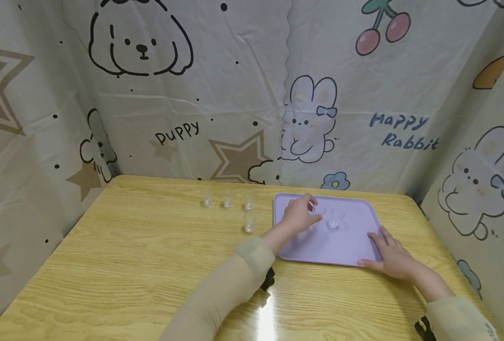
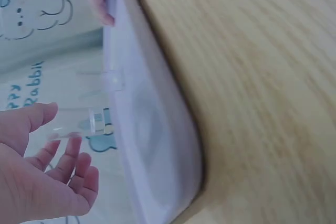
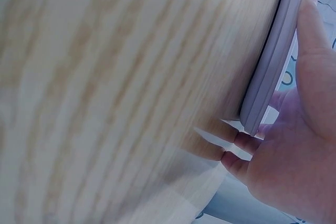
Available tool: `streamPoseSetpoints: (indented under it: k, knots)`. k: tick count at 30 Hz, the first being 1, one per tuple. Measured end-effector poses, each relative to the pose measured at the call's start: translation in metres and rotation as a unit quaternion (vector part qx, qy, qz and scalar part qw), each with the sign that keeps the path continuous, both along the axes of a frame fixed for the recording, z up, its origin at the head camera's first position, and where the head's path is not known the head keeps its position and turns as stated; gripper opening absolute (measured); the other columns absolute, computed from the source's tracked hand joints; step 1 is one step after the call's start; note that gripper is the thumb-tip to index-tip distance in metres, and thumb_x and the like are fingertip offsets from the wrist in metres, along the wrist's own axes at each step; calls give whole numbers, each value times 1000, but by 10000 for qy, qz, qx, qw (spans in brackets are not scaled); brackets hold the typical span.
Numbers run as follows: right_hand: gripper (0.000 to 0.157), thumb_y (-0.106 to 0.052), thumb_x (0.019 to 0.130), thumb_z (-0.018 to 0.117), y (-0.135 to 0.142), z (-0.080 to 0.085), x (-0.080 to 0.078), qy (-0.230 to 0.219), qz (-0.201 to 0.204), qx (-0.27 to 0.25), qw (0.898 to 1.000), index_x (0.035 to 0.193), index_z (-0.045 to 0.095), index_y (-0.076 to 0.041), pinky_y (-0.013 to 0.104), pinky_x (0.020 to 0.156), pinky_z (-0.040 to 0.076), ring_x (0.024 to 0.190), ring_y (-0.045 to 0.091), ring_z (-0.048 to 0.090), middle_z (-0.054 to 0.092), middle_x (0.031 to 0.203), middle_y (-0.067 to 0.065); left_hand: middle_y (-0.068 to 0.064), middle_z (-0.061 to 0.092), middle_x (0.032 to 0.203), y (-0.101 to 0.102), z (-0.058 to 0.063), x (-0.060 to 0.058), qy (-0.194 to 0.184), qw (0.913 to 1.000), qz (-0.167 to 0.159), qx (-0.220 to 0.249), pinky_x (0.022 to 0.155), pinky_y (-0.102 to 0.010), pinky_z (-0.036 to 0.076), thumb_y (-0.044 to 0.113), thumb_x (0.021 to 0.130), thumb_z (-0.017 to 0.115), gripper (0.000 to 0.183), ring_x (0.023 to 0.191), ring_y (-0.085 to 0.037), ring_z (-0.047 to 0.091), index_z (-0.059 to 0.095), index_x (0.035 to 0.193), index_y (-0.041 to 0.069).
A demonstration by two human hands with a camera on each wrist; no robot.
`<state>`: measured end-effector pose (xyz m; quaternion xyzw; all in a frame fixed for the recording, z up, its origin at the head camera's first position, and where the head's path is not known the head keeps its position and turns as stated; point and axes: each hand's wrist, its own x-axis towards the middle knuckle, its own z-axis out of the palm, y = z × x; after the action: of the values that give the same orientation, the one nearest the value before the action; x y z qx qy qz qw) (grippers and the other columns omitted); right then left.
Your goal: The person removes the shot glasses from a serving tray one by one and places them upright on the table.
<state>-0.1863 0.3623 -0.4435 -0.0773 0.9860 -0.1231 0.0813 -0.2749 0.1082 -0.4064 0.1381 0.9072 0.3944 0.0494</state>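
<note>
A small clear shot glass [image 2: 73,124] is pinched between the thumb and fingers of my left hand [image 1: 300,215], upright over the left part of a lilac tray [image 1: 341,246]. In the left wrist view its base points toward the tray surface. Just to its right, a second shot glass [image 1: 333,220] stands on the tray. My right hand [image 1: 394,255] grips the tray's near right corner, the thumb along the front rim and fingers over the right rim. In the right wrist view, some fingertips [image 3: 236,163] of that hand reach down to the table beside the corner.
Several more clear shot glasses stand left of the tray: a back row with a glass [image 1: 227,201] in its middle, and one glass [image 1: 249,222] nearer. They rest on a wood-grain table [image 1: 149,265]. A printed cloth [image 1: 235,94] with cartoon animals hangs behind and at both sides.
</note>
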Motion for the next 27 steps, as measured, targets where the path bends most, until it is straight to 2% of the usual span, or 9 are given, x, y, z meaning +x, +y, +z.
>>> streamPoseSetpoints:
  k: [6,10,15,18,22,27]
  knots:
    - [98,-64,72,56,0,1,0,11,-4,-1,10000,135,25,4,70,88,18,116,61,15,5,139,37,2,59,96,-9,16,5,-56,9996,-183,190,68,-23,41,28,77,69,34,81,-11,49,53,105,18]
    - [97,-64,72,56,-1,0,0,22,7,-13,10000,135,26,4,70,87,18,116,61,16,5,139,37,4,57,95,-18,29,10,1,9993,-296,239,63,-21,42,29,77,68,34,78,-10,49,53,105,19]
    - [97,-64,72,56,-1,0,0,46,26,9,10000,135,25,4,70,87,18,116,61,16,6,138,37,4,56,93,-33,48,16,314,9980,-432,334,61,-21,43,28,78,68,33,78,-10,51,52,105,19]
    - [97,-63,72,56,-1,0,0,36,15,-21,10000,135,25,4,70,87,18,116,61,15,5,138,37,3,56,95,-43,61,19,428,9969,-517,422,67,-22,44,28,79,67,34,86,-13,52,52,107,17]
    - [96,-62,72,56,-1,0,1,17,6,-66,10000,135,25,4,71,87,18,116,61,15,5,139,37,4,55,97,-57,76,23,376,9959,-508,650,76,-26,44,29,80,66,35,97,-17,51,52,110,17]
    - [96,-62,73,56,-1,1,1,15,8,-73,10000,135,25,4,71,87,18,116,61,15,4,139,37,5,55,95,-76,87,27,465,9946,-408,830,81,-29,43,28,78,67,34,99,-17,50,53,108,18]
